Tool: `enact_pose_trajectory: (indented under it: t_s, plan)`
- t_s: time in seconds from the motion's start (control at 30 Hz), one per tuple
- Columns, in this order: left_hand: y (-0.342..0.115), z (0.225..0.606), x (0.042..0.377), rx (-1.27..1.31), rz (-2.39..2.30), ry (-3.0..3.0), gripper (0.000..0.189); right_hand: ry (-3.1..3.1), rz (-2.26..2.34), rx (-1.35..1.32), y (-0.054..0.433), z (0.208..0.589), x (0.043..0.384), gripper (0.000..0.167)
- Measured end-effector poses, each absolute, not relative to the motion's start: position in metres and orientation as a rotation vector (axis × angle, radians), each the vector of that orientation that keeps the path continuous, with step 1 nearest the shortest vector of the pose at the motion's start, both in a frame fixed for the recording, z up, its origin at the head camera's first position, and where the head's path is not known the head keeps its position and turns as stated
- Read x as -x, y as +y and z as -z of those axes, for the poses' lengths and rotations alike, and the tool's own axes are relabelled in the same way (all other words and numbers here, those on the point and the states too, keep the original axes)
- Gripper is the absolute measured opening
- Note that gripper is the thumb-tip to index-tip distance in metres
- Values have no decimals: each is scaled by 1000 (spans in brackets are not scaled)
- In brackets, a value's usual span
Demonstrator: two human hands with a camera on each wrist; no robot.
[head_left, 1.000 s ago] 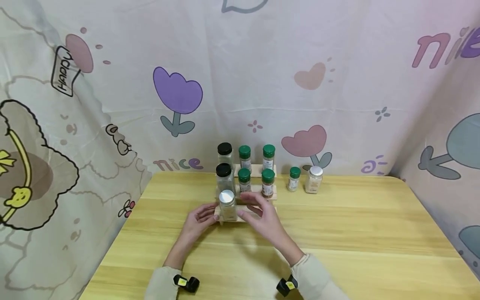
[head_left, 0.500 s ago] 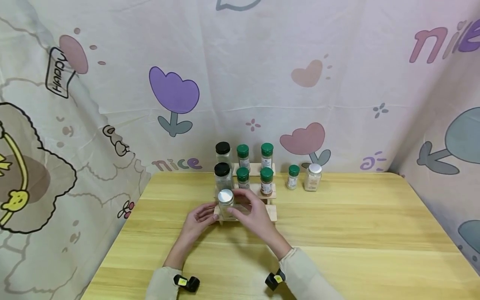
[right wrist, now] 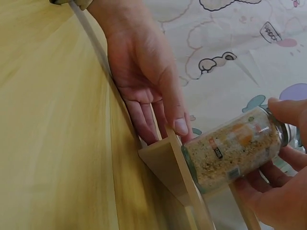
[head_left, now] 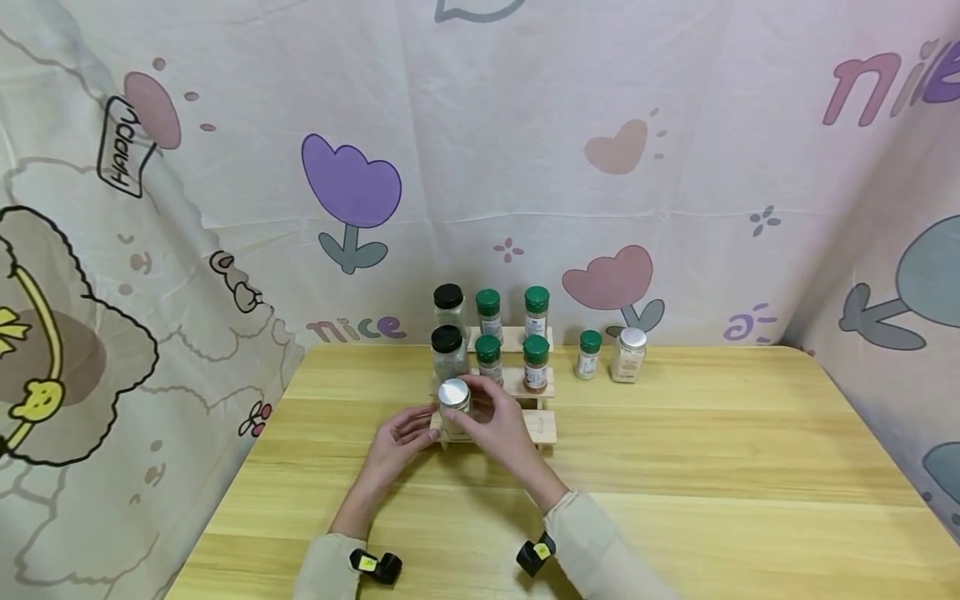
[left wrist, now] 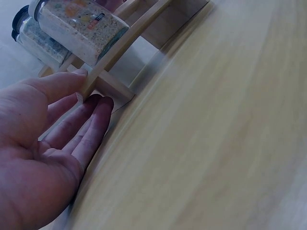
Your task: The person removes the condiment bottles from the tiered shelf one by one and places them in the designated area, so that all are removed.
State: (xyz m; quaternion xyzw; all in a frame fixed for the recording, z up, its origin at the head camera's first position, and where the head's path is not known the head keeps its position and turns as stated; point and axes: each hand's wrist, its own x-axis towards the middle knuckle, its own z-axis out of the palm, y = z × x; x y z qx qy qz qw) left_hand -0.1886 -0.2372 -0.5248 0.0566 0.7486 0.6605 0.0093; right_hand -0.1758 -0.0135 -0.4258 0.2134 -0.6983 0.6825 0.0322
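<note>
A square-sided glass jar of pale, coarse seasoning [right wrist: 235,148] with a silver lid stands at the left end of the lowest shelf of a three-tier wooden spice rack [head_left: 540,427]. My right hand [head_left: 498,425] grips this jar near the lid, thumb on the near side and fingers behind. With my left hand [head_left: 401,437] I hold the rack's lower left end. In the left wrist view the thumb [left wrist: 67,84] lies on the board's edge and the other fingers reach beneath it. The jar's far side is hidden by the right hand.
Higher on the rack stand two black-capped jars [head_left: 448,343] at left and several green-capped spice bottles [head_left: 536,364]. Right of the rack, a small green-capped bottle [head_left: 588,354] and a silver-lidded jar [head_left: 628,356] stand on the wooden table [head_left: 712,450]. A printed cloth [head_left: 480,150] hangs behind.
My right hand has moved left along the lowest shelf, and its fingers have closed round the silver-lidded jar. My left hand stays at the rack's end.
</note>
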Motion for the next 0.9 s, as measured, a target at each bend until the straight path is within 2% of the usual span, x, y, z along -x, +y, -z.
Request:
enact_pose_trajectory:
  t_s: [0.33,0.9]
  plan:
    - [-237,525,189,-134,-2066,2341,46,-2164,-2035,-648,-19,462,195,48]
    - [-237,528,189,-123,-2065,2354,45,-2186,-1990,-756,-13,453,186,45]
